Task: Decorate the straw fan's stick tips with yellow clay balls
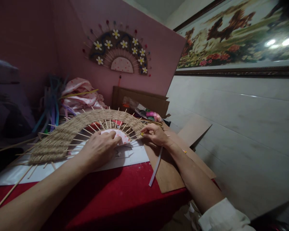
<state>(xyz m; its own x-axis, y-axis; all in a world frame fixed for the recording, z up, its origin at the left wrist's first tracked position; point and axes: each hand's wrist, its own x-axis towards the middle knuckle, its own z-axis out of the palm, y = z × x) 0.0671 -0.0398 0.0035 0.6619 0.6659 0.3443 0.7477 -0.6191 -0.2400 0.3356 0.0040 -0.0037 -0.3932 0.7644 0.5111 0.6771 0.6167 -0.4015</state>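
Observation:
A half-round woven fan, made of tan cord over thin wooden sticks, leans over the table. At its centre is a half-circle of white cloth with pink dots. My left hand lies over this cloth piece, fingers bent and closed on it. At the right end of the weave, my right hand has thumb and fingertips pinched together at the edge. A small yellow spot shows by these fingertips; what it is I cannot tell. Below the right hand a translucent strip, like a glue stick, slants over a wooden board.
Under the fan is a white sheet on a red tablecloth. A wooden board lies at right. Behind are dotted cloth, ribbons and cardboard. A flowered fan hangs on the pink panel.

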